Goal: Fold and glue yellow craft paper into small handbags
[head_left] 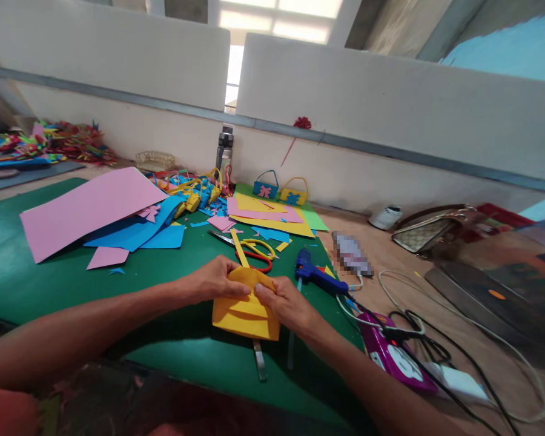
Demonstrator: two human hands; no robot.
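Over the green mat (172,339), the folded yellow piece (245,326) is being pinched by left hand (215,280) and right hand (285,301), close together; a fold is seemingly being pressed. Steady pressure is probably being called for; the glue gun (320,277) beyond isn't being touched.

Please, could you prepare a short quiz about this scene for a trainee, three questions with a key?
1. True or false: both the left hand and the right hand hold the yellow piece.
2. What colour is the glue gun? A) red B) blue C) white
3. Which tool, with one red and one yellow handle, lies just beyond the yellow piece?

Key: 1. True. 2. B. 3. The scissors.
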